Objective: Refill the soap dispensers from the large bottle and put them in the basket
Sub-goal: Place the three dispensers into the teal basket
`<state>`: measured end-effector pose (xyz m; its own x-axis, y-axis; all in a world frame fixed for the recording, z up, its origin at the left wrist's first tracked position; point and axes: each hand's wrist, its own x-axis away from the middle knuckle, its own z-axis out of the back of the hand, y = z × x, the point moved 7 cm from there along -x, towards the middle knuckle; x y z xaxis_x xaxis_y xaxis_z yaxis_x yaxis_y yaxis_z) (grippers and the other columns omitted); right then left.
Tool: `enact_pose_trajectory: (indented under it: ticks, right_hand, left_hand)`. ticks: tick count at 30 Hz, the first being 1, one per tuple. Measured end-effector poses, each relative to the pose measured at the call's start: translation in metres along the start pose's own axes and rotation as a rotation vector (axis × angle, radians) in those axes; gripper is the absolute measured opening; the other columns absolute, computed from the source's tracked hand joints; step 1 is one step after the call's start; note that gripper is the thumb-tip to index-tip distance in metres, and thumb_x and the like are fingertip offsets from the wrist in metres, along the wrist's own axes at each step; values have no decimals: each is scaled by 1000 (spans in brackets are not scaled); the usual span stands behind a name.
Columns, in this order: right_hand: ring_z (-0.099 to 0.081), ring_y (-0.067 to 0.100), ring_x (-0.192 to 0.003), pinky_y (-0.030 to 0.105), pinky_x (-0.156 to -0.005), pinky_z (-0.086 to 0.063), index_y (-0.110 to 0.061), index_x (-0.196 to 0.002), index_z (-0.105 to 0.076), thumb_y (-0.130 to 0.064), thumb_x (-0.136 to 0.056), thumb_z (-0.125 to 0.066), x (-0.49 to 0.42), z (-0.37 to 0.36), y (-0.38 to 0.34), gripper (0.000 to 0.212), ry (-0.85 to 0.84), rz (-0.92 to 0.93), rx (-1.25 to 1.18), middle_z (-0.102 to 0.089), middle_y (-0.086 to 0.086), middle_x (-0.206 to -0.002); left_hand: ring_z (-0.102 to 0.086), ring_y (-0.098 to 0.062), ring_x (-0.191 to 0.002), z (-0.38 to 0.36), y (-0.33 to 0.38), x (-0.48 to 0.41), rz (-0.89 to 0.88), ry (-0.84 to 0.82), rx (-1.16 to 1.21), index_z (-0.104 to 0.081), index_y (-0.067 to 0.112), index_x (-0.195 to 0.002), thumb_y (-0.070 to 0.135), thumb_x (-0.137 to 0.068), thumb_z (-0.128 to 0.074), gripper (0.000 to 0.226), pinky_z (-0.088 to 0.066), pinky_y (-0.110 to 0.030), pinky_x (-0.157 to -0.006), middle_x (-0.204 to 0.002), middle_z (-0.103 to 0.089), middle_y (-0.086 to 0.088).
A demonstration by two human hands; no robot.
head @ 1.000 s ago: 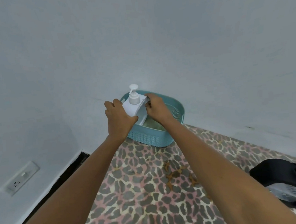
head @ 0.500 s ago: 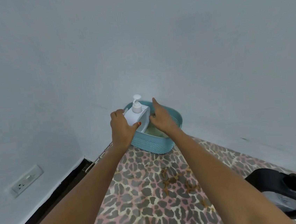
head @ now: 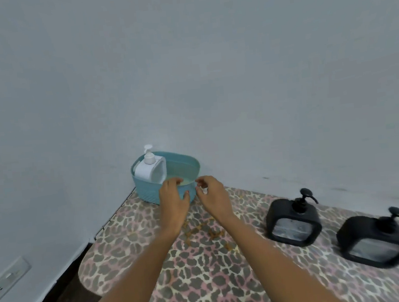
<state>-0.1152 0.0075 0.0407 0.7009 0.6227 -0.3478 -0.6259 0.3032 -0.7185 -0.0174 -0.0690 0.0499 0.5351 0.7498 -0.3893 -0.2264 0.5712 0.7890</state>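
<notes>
Fingers of both hands are loosely curled and grip nothing. The left hand [head: 174, 200] lies in front of the near wall of the basket [head: 146, 193], its fingertips up at the rim and its thumb spread towards the right. Whether it touches the wall I cannot tell. The right hand [head: 211, 195] is just beside it, at the basket's right end, with its fingertips bent in near the rim; contact there cannot be made out either. A narrow gap parts the two hands, and both forearms reach in from the lower edge of the view.

Inside the basket, at its left end, the white dispenser [head: 146, 172] stands upright, its pump [head: 148, 151] rising above the rim. The rest of the basket's inside shows a pale bottom. The basket is teal, oval, and sits in the corner where the two walls meet, at the far left end of a leopard-print cloth [head: 206, 273].

Well apart to the right, two black dispensers stand on the same cloth: one [head: 293, 224] nearer the hands and another [head: 375, 243] further right, blurred, each with a black pump and a pale panel on its face. Grey wall [head: 210, 76] fills the upper view. A white socket [head: 5, 282] is set low in the left wall, above a dark floor [head: 56, 301].
</notes>
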Motion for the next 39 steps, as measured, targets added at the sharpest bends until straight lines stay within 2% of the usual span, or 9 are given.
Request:
enact_pose_trajectory:
  ticks: [12,15,21,23,27,29,33,36,39]
  right_hand:
    - [-56,15,-102,24,-83,-44,-8,-112,-60,-18,-92,-53,94,109,47,24,183,-83,64,-63,5,-110]
    - [-58,15,-99,21,-81,-45,-8,-112,-60,-17,-92,-53,112,137,64,23,231,-121,62,-63,6,-110]
    - [-57,19,-104,26,-89,-47,-7,-112,-59,-14,-91,-56,131,186,102,22,331,-213,67,-58,7,-111]
    - [-54,20,-105,23,-89,-43,-6,-111,-58,-11,-89,-57,133,196,115,22,340,-238,78,-55,8,-112]
    - [-47,20,-116,18,-96,-32,-6,-123,-51,-9,-88,-60,127,198,134,37,264,-269,64,-50,8,-124]
    - [-47,18,-119,18,-97,-34,-8,-128,-49,-8,-88,-60,125,196,141,41,227,-284,38,-52,4,-127]
    - [-59,15,-94,9,-74,-38,-11,-130,-47,-9,-90,-57,124,189,152,41,193,-308,6,-64,5,-111]
    - [-50,3,-67,7,-58,-40,-8,-134,-45,-7,-93,-51,125,186,159,41,199,-334,8,-65,5,-96]
    - [-44,-6,-59,2,-55,-39,-9,-131,-48,-6,-94,-47,126,186,162,36,202,-317,20,-65,5,-92]
  left_hand:
    - [-49,-15,-102,-80,72,67,-82,-198,101,-52,6,-111,5,-83,-58,29,-34,-18,-85,-111,-54,-9]
    - [-50,-18,-105,-104,87,80,-102,-286,109,-51,6,-113,5,-83,-59,31,-34,-17,-85,-113,-52,-10]
    - [-44,-22,-119,-148,116,95,-148,-492,71,-42,7,-125,2,-78,-66,53,-34,-20,-93,-128,-43,-14]
    - [-41,-22,-122,-160,122,98,-150,-536,53,-38,9,-129,2,-77,-68,61,-33,-20,-95,-132,-40,-12]
    - [-34,-24,-130,-175,121,93,-104,-606,8,-28,10,-138,4,-75,-71,77,-31,-29,-104,-141,-31,-11]
    - [-32,-26,-132,-180,115,87,-82,-644,-21,-25,9,-140,6,-75,-71,80,-30,-32,-106,-144,-29,-12]
    - [-42,-27,-126,-187,108,79,-95,-713,-3,-40,6,-131,2,-73,-71,66,-35,-33,-101,-136,-45,-14]
    - [-44,-28,-125,-191,104,75,-69,-721,31,-42,4,-130,-2,-73,-70,64,-38,-37,-102,-134,-48,-14]
    - [-45,-29,-124,-193,104,73,-71,-719,69,-45,4,-129,-4,-73,-69,61,-39,-37,-101,-132,-49,-14]
